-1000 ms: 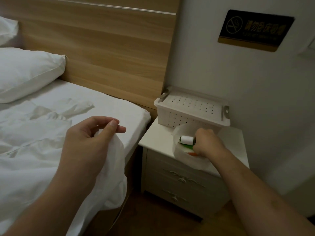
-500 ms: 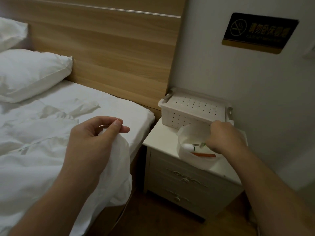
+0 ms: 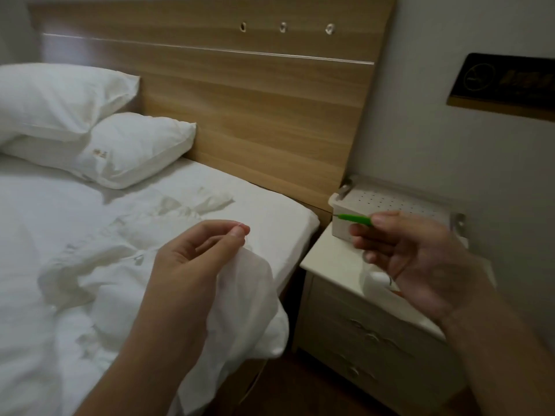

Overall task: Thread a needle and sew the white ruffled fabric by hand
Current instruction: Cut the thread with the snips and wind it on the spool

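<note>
My left hand [image 3: 192,265] is raised over the bed's edge, thumb and forefinger pinched together on something too small to make out. White ruffled fabric [image 3: 240,298] hangs from under that hand and spreads crumpled over the bed. My right hand [image 3: 414,259] is lifted above the nightstand, palm toward me. It pinches a thin green tool [image 3: 354,218] with a fine metal tip pointing left. A white plastic bag [image 3: 372,277] with small items lies on the nightstand behind my right hand, mostly hidden.
A white perforated basket [image 3: 390,205] sits at the back of the white nightstand [image 3: 324,253], against the wall. Two pillows [image 3: 120,151] lean on the wooden headboard [image 3: 255,109]. A dark sign [image 3: 507,85] hangs on the wall at right.
My right hand has lifted out of the bag and now holds the green tool; the white spool seen earlier is out of sight. The view has swung left. My left hand keeps its pinch.
</note>
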Demonstrator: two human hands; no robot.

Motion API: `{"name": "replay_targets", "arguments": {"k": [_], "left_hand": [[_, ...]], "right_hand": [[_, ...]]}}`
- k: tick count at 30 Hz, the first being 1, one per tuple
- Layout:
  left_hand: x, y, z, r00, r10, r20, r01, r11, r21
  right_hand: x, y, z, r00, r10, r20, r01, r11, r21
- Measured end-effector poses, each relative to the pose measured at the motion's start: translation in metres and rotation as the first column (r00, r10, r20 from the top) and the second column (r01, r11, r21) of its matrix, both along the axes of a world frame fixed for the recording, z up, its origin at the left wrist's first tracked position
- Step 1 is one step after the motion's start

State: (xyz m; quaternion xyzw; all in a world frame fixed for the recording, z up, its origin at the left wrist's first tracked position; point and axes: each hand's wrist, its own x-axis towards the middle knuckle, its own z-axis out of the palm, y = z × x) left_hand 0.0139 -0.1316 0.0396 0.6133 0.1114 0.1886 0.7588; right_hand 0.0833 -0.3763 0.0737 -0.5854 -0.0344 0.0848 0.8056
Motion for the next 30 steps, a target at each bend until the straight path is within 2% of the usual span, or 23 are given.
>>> {"name": "replay_targets", "arguments": {"k": [2,5,8,12,15,17,19,30], "left_hand": [[-0.011,0.009,0.002,1.0,-0.015,-0.012,0.015,0.998,-0.057],[-0.025,0.026,0.003,1.0,0.0,-0.014,-0.001,0.993,-0.114],[-0.033,0.038,0.004,1.0,0.021,-0.016,-0.023,0.995,-0.096],[-0.032,0.046,0.005,1.0,-0.002,-0.015,0.001,0.999,-0.042],[-0.027,0.046,0.004,0.996,-0.075,-0.038,0.075,0.997,-0.004],[-0.024,0.046,0.002,0.99,-0.134,-0.035,0.135,0.991,0.005],[-0.022,0.047,0.0,0.987,-0.161,-0.017,0.161,0.987,-0.001],[-0.025,0.048,0.0,0.974,-0.223,-0.035,0.223,0.975,-0.01]], "right_hand": [[-0.011,0.029,0.0,0.991,0.134,-0.006,-0.132,0.982,0.132],[-0.023,0.071,-0.006,0.947,0.32,0.032,-0.313,0.894,0.322],[-0.027,0.1,-0.014,0.902,0.429,0.058,-0.415,0.82,0.394],[-0.018,0.122,-0.028,0.901,0.431,0.045,-0.427,0.869,0.251],[-0.011,0.128,-0.037,0.908,0.407,0.094,-0.412,0.911,0.033],[-0.009,0.131,-0.04,0.89,0.431,0.15,-0.419,0.902,-0.106],[-0.009,0.134,-0.042,0.875,0.452,0.171,-0.423,0.888,-0.18],[-0.007,0.134,-0.05,0.926,0.346,0.149,-0.318,0.93,-0.185]]}}
